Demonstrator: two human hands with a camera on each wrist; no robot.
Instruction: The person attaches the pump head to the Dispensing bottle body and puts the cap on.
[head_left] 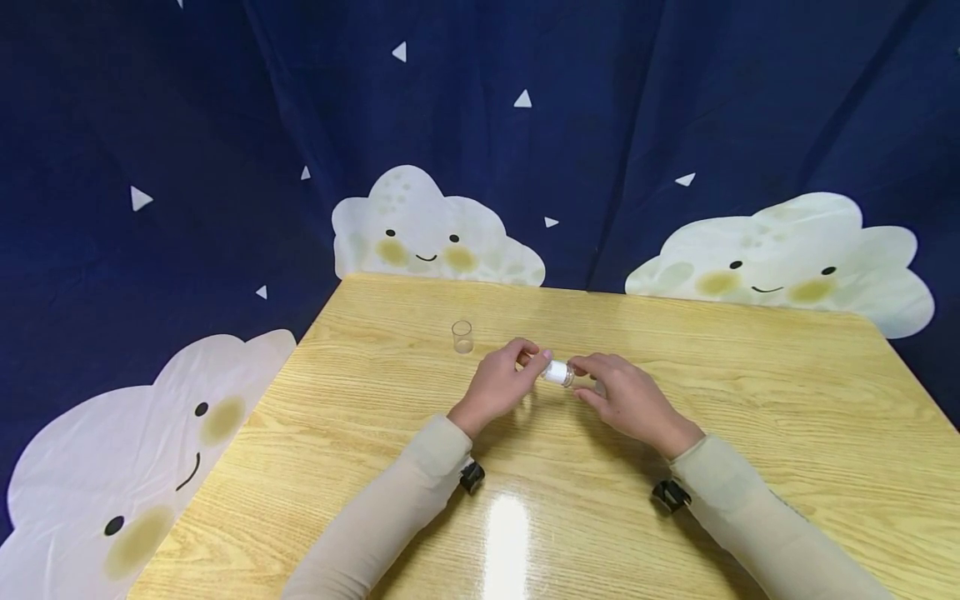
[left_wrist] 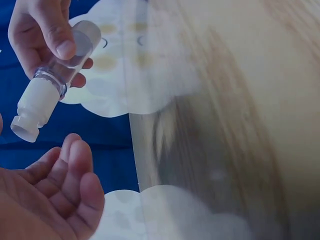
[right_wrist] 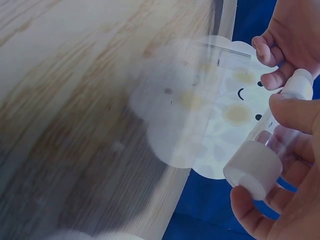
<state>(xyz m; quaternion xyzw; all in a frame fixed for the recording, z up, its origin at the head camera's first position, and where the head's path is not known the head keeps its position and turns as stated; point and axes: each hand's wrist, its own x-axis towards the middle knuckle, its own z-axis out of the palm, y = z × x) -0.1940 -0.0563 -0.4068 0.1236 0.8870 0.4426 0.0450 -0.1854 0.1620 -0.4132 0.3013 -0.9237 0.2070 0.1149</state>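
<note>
A small clear pump bottle [left_wrist: 67, 65] with a white pump top [left_wrist: 37, 102] is in my right hand [head_left: 633, 404]. The right thumb and fingers grip its clear body, as the right wrist view shows; a white end piece [right_wrist: 252, 170] is at the near end. In the head view the bottle lies tilted, with its white top toward the left. My left hand [head_left: 506, 379] is beside the pump top, its fingers loosely bent. A gap shows between those fingers and the pump in the left wrist view, where the left thumb is almost wholly out of frame.
A small clear cylinder [head_left: 462, 337], like a cap or cup, stands on the wooden table [head_left: 360, 375] beyond my left hand. Behind the table's far edge hangs a dark blue curtain [head_left: 465, 108] with printed clouds. Each forearm has a black wrist device [head_left: 671, 496].
</note>
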